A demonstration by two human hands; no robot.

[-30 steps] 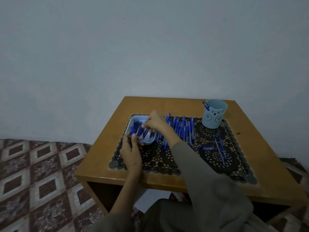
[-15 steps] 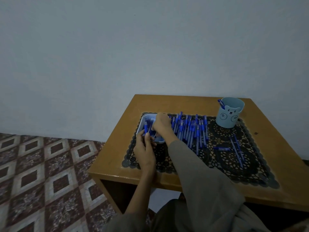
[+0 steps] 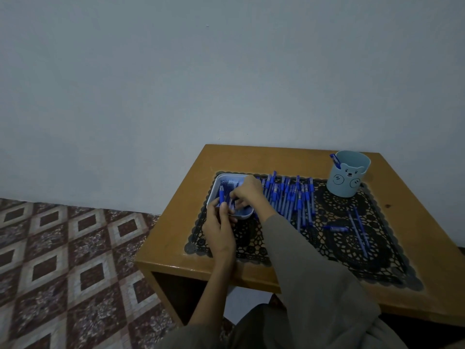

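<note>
1. A wooden surface [image 3: 412, 222] stands against a plain pale wall [image 3: 176, 84].
2. A black lace mat [image 3: 334, 258] covers most of the surface.
3. A light-blue bear-faced cup [image 3: 347, 177] stands upright on the mat's far right corner, with one blue pen [image 3: 335, 161] leaning inside.
4. A row of blue pens [image 3: 289, 195] lies mid-mat.
5. Two loose pens [image 3: 358, 230] lie nearer the right.
6. The floor [image 3: 63, 260] is diamond-patterned tile.

The wooden desk [image 3: 176, 238] stands against the wall, and a black lace mat [image 3: 334, 250] covers most of its top, leaving bare wood along every edge. On the mat, a pale tray [image 3: 214, 190] sits towards the far left corner, with a row of blue pens [image 3: 289, 197] just beside it. A light blue bear cup [image 3: 348, 176] stands near the far right corner. A few loose pens [image 3: 359, 233] lie towards the right edge, where the bare wood has a dark spot [image 3: 388, 205].
</note>
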